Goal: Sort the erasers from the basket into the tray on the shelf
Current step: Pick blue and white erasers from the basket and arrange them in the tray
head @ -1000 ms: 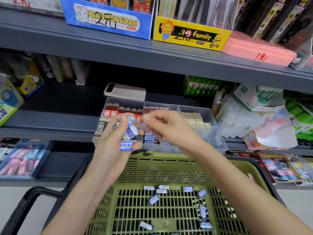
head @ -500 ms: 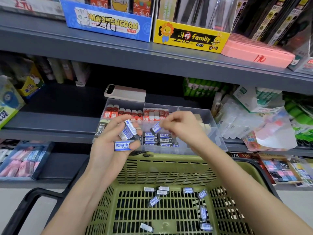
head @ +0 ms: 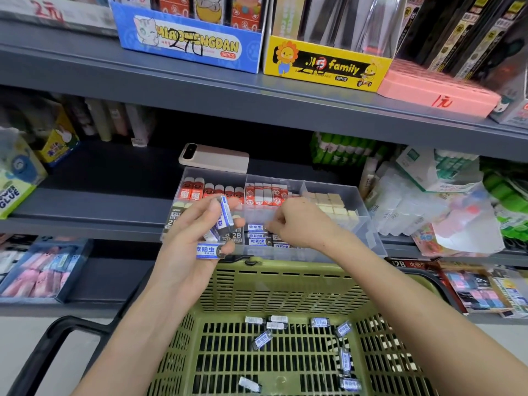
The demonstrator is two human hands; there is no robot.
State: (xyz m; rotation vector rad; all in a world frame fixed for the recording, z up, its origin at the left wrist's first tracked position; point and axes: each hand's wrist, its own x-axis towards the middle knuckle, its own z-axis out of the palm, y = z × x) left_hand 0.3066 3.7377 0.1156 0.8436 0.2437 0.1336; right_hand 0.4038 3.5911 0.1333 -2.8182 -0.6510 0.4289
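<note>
Several blue-and-white sleeved erasers (head: 210, 250) are fanned in the left hand (head: 185, 252) at centre frame, gripped between thumb and curled fingers. The lowest sleeve reads "吃铅虫".

The right hand (head: 300, 224), fingers curled downward, hovers over the middle compartment of the clear plastic divided tray (head: 363, 224) on the grey middle shelf (head: 85, 212). Whether its fingertips hold an eraser cannot be told. Beneath them lie rows of matching tray erasers (head: 255, 227), beside black erasers (head: 236, 235) marked "2B".

Loose basket erasers (head: 263, 340) lie scattered on the floor of the olive-green plastic basket (head: 285, 284) in the lower frame.

In the upper frame stand a blue carton (head: 188, 44) lettered "MIAOMENGDAN" and "36PCS" and a yellow carton (head: 328, 65) lettered "family". At the left edge, a green-and-white box (head: 11, 192) reads "GLUE".
</note>
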